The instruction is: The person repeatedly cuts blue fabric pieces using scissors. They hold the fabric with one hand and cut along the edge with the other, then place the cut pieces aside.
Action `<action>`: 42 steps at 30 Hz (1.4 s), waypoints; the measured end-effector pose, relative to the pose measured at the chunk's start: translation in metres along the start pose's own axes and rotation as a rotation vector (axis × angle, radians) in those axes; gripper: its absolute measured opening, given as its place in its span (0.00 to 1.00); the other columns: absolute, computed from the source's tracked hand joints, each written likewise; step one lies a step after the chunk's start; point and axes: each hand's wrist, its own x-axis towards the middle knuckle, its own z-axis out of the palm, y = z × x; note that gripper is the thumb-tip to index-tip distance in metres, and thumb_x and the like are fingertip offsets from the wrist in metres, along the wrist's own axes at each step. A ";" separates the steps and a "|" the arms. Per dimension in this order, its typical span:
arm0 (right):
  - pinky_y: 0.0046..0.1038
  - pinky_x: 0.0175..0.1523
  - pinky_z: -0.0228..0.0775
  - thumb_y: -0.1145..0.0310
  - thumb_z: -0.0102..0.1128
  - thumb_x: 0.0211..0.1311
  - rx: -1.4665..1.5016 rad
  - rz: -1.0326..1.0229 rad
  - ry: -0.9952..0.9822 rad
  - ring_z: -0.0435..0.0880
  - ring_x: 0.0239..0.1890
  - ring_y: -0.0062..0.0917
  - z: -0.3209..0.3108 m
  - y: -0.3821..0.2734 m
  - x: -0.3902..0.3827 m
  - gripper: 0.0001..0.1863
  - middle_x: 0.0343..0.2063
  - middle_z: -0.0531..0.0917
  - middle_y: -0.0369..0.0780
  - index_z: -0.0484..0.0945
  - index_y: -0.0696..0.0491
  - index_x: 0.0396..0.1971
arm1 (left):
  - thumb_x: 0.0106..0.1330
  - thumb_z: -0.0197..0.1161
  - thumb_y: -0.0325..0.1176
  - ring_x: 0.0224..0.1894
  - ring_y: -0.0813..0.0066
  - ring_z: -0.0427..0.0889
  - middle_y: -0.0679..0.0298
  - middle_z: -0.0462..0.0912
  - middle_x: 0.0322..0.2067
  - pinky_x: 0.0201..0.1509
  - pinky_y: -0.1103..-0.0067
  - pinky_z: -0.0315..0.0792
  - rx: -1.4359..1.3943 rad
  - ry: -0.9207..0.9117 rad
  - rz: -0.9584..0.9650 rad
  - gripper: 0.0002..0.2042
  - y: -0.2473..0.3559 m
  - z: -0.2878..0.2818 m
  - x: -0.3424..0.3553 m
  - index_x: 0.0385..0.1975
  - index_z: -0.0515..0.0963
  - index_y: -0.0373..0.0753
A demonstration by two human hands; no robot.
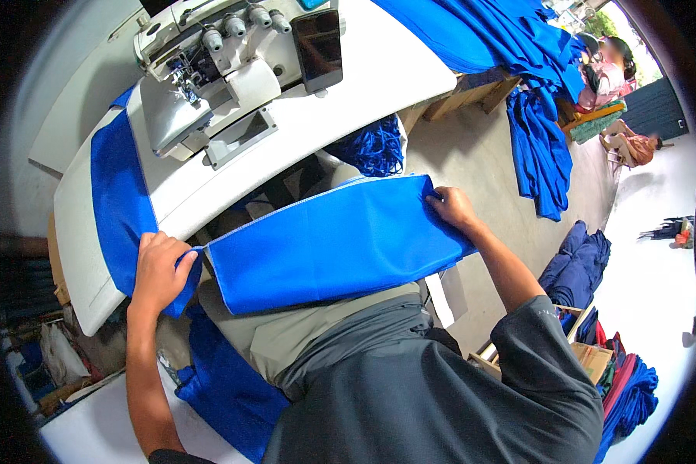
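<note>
The blue fabric panel (329,243), stretched over the lap between both hands, looks light, limp and non-slippery, best held at its ends, where the left hand (161,271) and right hand (452,209) fingers are pinched closed on it.

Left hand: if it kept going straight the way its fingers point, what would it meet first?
Probably the white sewing table: the left hand, gripping the blue fabric piece, points up toward the table's near edge. Depth is unclear.
</note>
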 end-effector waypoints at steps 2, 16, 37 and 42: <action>0.45 0.55 0.79 0.55 0.66 0.66 -0.004 0.011 -0.001 0.89 0.45 0.48 0.003 0.008 0.003 0.22 0.42 0.89 0.54 0.87 0.58 0.49 | 0.64 0.70 0.33 0.38 0.59 0.78 0.57 0.85 0.30 0.51 0.66 0.67 -0.037 -0.022 -0.028 0.07 0.000 0.003 0.000 0.32 0.86 0.36; 0.38 0.35 0.71 0.41 0.52 0.75 0.536 0.086 0.179 0.83 0.27 0.33 -0.018 -0.071 0.049 0.35 0.22 0.83 0.47 0.82 0.63 0.29 | 0.64 0.69 0.37 0.38 0.63 0.79 0.62 0.87 0.32 0.49 0.67 0.65 -0.098 -0.007 -0.077 0.06 -0.008 0.022 -0.003 0.33 0.87 0.42; 0.53 0.48 0.79 0.58 0.60 0.67 0.286 -0.741 -0.187 0.87 0.38 0.56 0.075 -0.402 -0.029 0.19 0.31 0.86 0.58 0.80 0.62 0.33 | 0.60 0.72 0.37 0.37 0.61 0.79 0.61 0.84 0.28 0.48 0.66 0.65 -0.081 0.077 -0.140 0.05 -0.004 0.030 -0.007 0.31 0.88 0.44; 0.52 0.49 0.80 0.59 0.60 0.68 0.276 -0.734 -0.185 0.87 0.39 0.56 0.078 -0.403 -0.027 0.18 0.32 0.86 0.58 0.80 0.62 0.33 | 0.62 0.69 0.38 0.39 0.65 0.81 0.65 0.88 0.30 0.50 0.66 0.65 -0.062 0.053 -0.146 0.06 -0.002 0.031 -0.005 0.30 0.89 0.44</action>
